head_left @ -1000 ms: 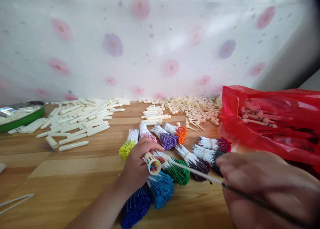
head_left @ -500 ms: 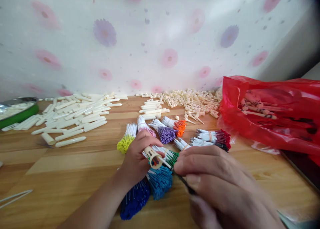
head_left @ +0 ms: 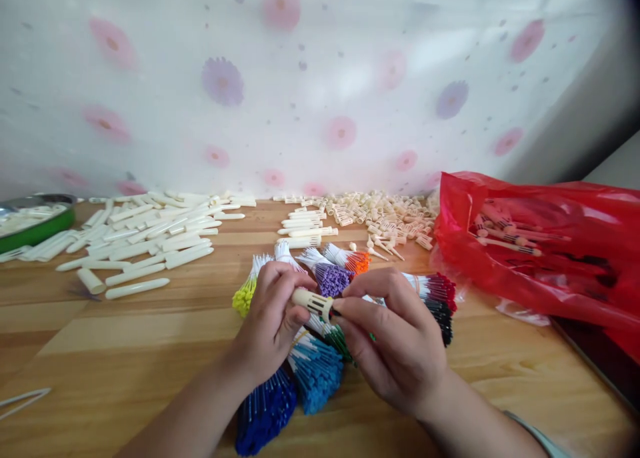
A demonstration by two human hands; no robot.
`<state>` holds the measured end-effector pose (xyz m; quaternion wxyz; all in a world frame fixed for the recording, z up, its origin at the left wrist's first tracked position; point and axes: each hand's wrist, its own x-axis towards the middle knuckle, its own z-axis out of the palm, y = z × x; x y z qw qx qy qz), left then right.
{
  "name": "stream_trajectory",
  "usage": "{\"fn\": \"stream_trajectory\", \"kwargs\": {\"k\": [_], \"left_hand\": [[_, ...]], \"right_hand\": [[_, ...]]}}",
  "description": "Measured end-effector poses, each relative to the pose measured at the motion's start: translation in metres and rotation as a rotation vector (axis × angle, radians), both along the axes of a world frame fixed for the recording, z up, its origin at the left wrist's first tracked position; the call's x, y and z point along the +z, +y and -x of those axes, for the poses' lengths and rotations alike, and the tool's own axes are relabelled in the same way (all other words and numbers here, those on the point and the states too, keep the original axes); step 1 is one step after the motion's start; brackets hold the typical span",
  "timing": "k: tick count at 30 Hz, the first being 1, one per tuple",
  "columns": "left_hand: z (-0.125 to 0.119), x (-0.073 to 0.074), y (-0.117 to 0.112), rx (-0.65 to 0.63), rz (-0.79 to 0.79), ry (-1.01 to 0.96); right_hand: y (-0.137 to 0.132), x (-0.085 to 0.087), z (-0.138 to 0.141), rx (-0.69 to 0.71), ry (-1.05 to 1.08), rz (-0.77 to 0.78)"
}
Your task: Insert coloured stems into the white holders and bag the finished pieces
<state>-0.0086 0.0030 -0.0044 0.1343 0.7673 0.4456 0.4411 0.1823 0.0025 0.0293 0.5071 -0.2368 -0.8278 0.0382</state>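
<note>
- The left hand [head_left: 270, 318] grasps 1 cream slotted tube [head_left: 311, 302] between thumb and fingers, around its plain end.
- The slotted tube is held above the middle of the wooden table [head_left: 150, 351], over the bundles of thin sticks.
- Its long axis runs roughly along the table's far edge, dipping slightly to the right; its slotted mouth faces the right hand [head_left: 395, 338].
- Seen from the left fingers, the tube juts rightward; the left hand is nearer, wrapped on it, while the right fingertips meet it only at the mouth.
- The right thumb and index finger are pinched together there, on a small dark tip [head_left: 335, 313]; how much of it sits inside I cannot tell.
- Beneath the 2 hands lie the dark blue bundle [head_left: 265, 415], nearest the table's front edge, the light blue bundle [head_left: 320, 375] and the partly hidden green bundle [head_left: 340, 340].
- Farther back are the purple bundle [head_left: 334, 280] and orange bundle [head_left: 357, 261].
- Just beyond the right hand, toward the table's right edge, are the red bundle [head_left: 441, 290] and black bundle [head_left: 443, 319].
</note>
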Motion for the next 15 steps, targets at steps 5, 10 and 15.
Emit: {"fn": "stream_trajectory", "kwargs": {"k": [5, 10, 15], "left_hand": [[0.0013, -0.0003, 0.0013, 0.045, -0.05, 0.02], [0.0036, -0.0023, 0.003, 0.054, -0.098, 0.051], [0.002, -0.0017, 0.0027, 0.096, -0.176, 0.085]], "right_hand": [[0.002, -0.0023, -0.0025, -0.062, -0.016, -0.039], [0.0055, -0.0038, -0.0013, -0.088, 0.015, 0.034], [0.009, -0.0041, 0.0004, -0.089, 0.007, 0.077]]}}
